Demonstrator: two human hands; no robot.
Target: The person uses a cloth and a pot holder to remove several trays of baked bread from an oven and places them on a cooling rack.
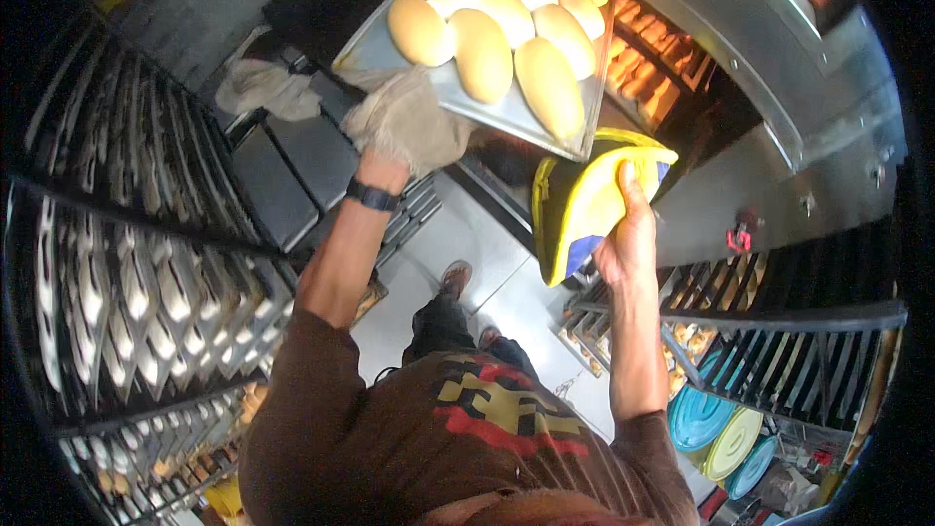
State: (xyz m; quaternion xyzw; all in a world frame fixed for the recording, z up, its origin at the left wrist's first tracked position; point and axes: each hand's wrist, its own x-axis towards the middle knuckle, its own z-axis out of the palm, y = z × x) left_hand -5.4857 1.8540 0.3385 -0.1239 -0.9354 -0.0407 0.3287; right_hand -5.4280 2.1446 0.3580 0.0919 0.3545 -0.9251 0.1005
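Note:
A metal baking tray point(456, 91) bears several smooth, pale oval dough pieces or buns point(482, 55), brightly lit at the far end. My left hand point(387, 161), wearing a dark wristband, is wrapped in a beige cloth point(413, 117) and grips the tray's near-left edge through it; its fingers are hidden. In my right hand point(632, 234) is a folded yellow pad point(595, 201) with blue patches and a dark inner side, thumb on top. The pad is just below the tray's near-right corner; whether they touch, I cannot tell.
Beyond the tray, browned bread point(646, 51) glows inside an oven beside its metal front point(796, 73). Racks of trays point(146, 285) stand left, others point(789, 358) right. Another cloth point(270, 88) lies at upper left. Coloured lidded tubs point(730, 446) sit lower right on the floor.

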